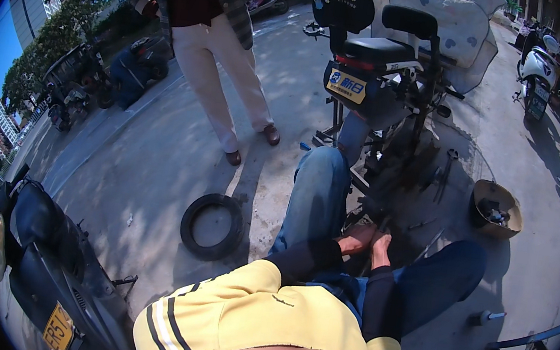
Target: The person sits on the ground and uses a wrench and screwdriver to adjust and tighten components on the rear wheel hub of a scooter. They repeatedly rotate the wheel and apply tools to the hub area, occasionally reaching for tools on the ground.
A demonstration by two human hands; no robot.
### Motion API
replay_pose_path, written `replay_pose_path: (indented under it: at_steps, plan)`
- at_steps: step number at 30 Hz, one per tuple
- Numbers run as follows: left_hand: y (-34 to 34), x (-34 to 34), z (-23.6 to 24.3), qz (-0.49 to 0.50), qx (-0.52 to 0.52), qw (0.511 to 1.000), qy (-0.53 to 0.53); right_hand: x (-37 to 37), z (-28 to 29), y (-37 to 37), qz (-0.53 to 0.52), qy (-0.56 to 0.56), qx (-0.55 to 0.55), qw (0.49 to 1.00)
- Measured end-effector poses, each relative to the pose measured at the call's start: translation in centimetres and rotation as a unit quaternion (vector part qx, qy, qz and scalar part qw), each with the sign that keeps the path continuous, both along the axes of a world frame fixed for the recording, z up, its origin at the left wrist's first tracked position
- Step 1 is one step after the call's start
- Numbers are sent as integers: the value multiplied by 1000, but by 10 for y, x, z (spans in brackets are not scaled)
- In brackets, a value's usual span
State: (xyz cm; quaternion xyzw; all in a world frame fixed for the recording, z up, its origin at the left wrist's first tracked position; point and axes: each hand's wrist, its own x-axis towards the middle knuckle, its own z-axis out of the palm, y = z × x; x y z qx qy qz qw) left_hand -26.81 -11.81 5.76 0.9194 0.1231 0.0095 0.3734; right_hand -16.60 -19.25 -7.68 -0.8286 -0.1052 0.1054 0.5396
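Beside scooter [379, 51]: two hands [357, 240] close together, one tire [237, 231], one bucket [493, 230].

A black scooter [379, 51] stands up on the gray ground, with its back end turned toward the person. It has a flat black seat and two black, padded backrests. Under the seat is a red light, and below that a yellow plate with blue marks. A pale cover with gray-blue hearts hangs over the front. Low at the back, its dark parts sit in shade, too dark to tell apart.
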Motion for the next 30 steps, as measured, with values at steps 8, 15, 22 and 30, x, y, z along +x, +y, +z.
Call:
replay_pose_path:
  at_steps: [8, 15, 22, 30]
  plan:
    - [0, -1, -14, -40, 27, 997, 58, -6, -2, -11, -8, 60, 24, 998]
    - [-5, 18, -35, -94, 134, 987, 1, 25, -87, -11, -20, 138, 167, 976]
    - [-2, 26, -42, -89, 83, 992, 42, 48, -155, -23, 56, 77, -99, 991]
    - [-4, 24, -25, -98, 69, 986, 119, 0, -65, -13, -65, 169, -69, 981]
